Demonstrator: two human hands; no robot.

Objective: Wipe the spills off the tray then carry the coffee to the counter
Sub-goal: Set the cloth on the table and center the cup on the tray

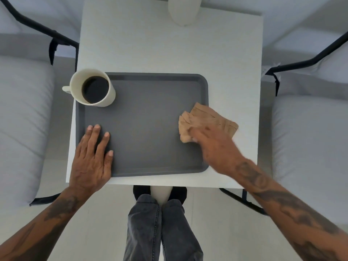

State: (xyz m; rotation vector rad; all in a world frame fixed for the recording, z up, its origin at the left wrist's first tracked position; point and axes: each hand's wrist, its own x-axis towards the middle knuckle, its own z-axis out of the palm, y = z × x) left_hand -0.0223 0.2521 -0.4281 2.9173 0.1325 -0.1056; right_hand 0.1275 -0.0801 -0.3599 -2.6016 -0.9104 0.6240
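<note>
A grey tray (146, 119) lies on the white table (169, 49). In its far left corner stands a cream mug of black coffee (93, 88), handle pointing left. My left hand (92, 157) presses flat on the tray's near left corner, fingers spread. My right hand (212, 146), blurred by motion, holds a brown paper napkin (203, 121) against the tray's right rim; part of the napkin hangs over onto the table. No spill shows on the tray's bare surface.
White cushioned chairs with black frames stand on the left (22, 129) and right (310, 138) of the table. A white rounded object (184, 10) stands at the table's far edge. My legs in dark jeans (160, 227) are at the near edge.
</note>
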